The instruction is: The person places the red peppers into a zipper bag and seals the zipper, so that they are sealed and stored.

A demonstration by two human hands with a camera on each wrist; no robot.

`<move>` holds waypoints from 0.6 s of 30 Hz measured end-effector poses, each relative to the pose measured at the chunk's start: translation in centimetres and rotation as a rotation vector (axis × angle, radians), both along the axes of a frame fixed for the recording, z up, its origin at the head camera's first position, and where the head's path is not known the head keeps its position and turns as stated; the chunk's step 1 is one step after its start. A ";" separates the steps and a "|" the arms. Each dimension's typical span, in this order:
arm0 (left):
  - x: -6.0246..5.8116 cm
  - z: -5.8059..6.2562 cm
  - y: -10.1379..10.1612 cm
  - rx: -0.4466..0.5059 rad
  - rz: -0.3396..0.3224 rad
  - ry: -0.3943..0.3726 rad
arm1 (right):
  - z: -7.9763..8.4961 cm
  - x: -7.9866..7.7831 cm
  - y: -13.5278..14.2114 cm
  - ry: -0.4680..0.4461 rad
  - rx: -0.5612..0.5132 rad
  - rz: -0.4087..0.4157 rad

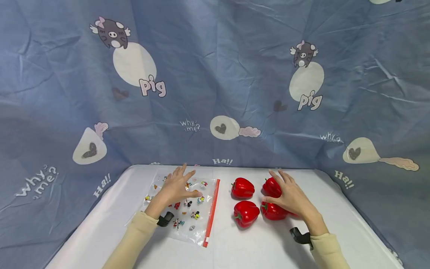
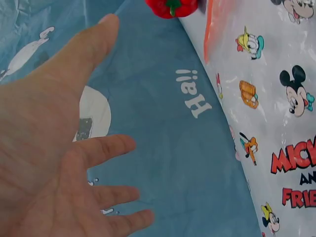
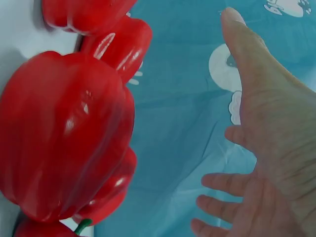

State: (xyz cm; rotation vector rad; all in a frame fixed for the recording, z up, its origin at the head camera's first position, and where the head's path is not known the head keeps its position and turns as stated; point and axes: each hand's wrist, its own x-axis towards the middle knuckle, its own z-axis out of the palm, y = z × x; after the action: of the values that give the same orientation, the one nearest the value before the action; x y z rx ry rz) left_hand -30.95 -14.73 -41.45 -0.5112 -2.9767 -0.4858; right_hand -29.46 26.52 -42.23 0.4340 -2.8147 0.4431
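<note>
My left hand [image 1: 174, 189] hovers over a clear plastic zip bag [image 1: 203, 209] printed with cartoon characters, its fingers spread and holding nothing. The bag lies flat, with an orange-red zip strip [image 1: 213, 213] along its right edge. Above the right-hand group of red bell peppers [image 1: 273, 212] is my right hand [image 1: 293, 196], thumb and fingers apart and nothing in its grasp. It partly hides the peppers beneath it. Two more bell peppers, a far one [image 1: 243, 188] and a near one [image 1: 246, 214], sit between the bag and that group.
A white table [image 1: 231, 250] carries the bag and peppers. Behind it and at both sides hangs a blue cloth [image 1: 215, 93] with pig prints. A dark band with a wrist camera sits on each wrist, below beige sleeves [image 1: 131, 239].
</note>
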 end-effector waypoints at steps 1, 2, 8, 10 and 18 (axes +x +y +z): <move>0.0 0.0 0.1 0.005 -0.005 0.004 | 0.0 0.0 -0.1 -0.006 -0.003 0.008; 0.0 -0.1 0.2 0.008 -0.006 0.005 | 0.0 0.1 -0.2 -0.013 -0.008 0.015; 0.3 -0.5 1.2 0.044 -0.014 -0.020 | -0.1 0.6 -0.9 -0.073 -0.047 0.055; 0.5 -0.5 1.5 0.068 -0.016 -0.034 | -0.2 0.7 -1.0 -0.079 -0.061 0.074; 0.8 -1.0 2.6 0.123 -0.021 -0.108 | -0.6 0.6 -1.8 -0.072 -0.068 0.164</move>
State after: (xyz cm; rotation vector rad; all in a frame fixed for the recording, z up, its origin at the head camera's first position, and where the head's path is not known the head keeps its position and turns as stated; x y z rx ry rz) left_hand -30.15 -12.18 -42.44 -0.5211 -3.0203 -0.7148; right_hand -28.90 24.70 -42.78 0.6500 -2.8343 0.5970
